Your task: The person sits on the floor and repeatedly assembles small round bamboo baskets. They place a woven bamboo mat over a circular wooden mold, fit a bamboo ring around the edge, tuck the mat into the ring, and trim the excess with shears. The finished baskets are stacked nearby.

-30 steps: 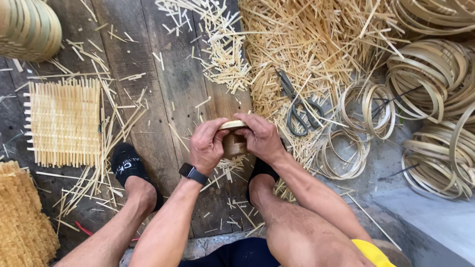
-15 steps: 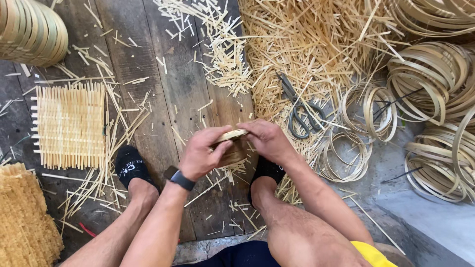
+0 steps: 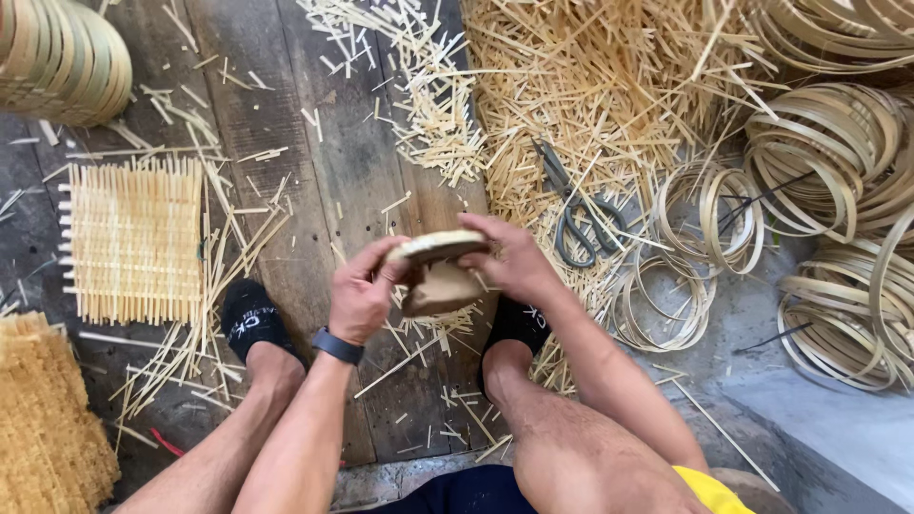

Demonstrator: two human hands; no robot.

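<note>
A small woven basket [image 3: 440,276] is held between the left hand [image 3: 362,297] and the right hand [image 3: 514,262], above the plank floor [image 3: 286,143]. A flat woven mat [image 3: 133,238] is laid to the left, with stacked mats [image 3: 43,419] nearer the person. Scissors [image 3: 576,205] are set just right of the hands, on a heap of splints [image 3: 590,86]. Coiled hoops [image 3: 828,162] are piled farther right.

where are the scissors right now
In the head view the scissors lie on the floor right of centre, at the edge of the bamboo strip pile, just beyond the right hand and left of the bamboo hoops.
</note>
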